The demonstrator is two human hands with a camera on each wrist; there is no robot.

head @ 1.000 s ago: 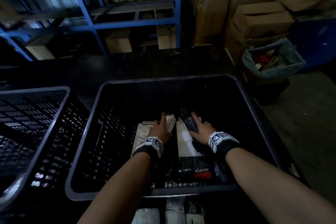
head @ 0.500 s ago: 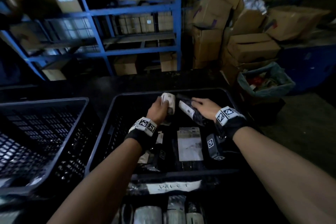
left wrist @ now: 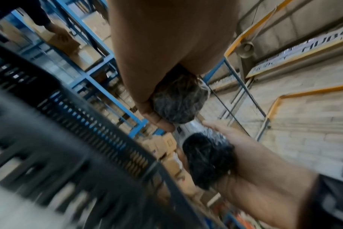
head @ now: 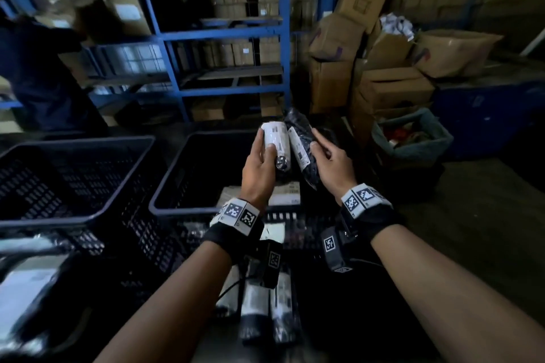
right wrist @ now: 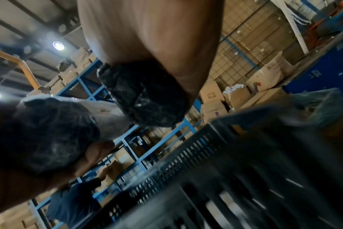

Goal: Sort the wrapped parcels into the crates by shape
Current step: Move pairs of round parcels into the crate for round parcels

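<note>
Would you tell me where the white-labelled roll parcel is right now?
In the head view, the left hand holds the white-labelled roll parcel above the middle crate, beside the black parcel in the right hand.

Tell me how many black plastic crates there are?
2. One big black plastic crate sits on the left, and another black plastic crate sits in the middle, under the hands, holding flat parcels. More could be hiding in the dark.

Blue shelving [head: 224, 35] (cardboard boxes [head: 395, 88] beside it).
</note>
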